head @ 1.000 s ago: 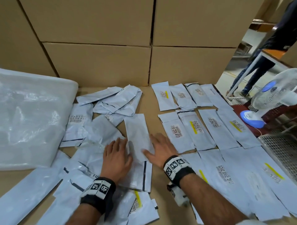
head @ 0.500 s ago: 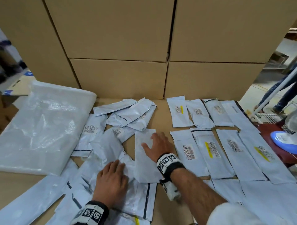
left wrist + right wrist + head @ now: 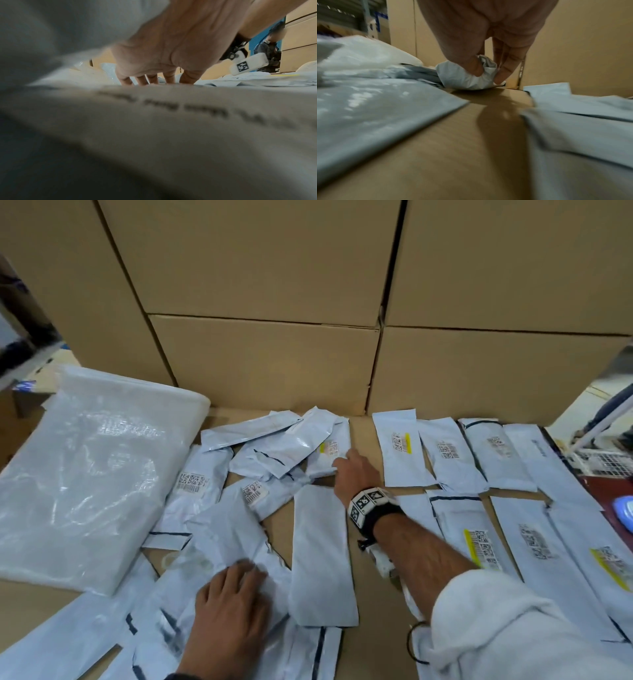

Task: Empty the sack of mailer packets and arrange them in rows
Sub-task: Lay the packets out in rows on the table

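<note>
Right hand (image 3: 356, 474) reached forward over the cardboard surface (image 3: 363, 642); thumb and fingers (image 3: 506, 70) pinch the near end of a small crumpled packet (image 3: 330, 451), the one with a yellow-edged label, at the right edge of the loose pile. Wrist view confirms the grip: packet end bunched between thumb and fingertips, packet resting on the cardboard.

Left hand (image 3: 233, 601) lies palm down, fingers straight and slightly spread, pressing on the near part of the unsorted heap of mailer packets (image 3: 222, 542). Left wrist view shows the fingertips touching packet film; foreground blurred.

Between the two hands: one plain packet (image 3: 320, 556) lying flat, label not visible, lengthwise away from the person.

Right of the right hand: sorted packets in rows (image 3: 479, 453), far row of four side by side, a nearer row below it, partly covered by the white sleeve (image 3: 513, 628).

Far left: translucent plastic sack (image 3: 89, 474) lying flat on the surface, just beside the loose pile.

Background: stacked cardboard boxes (image 3: 260, 361) directly behind the work surface
</note>
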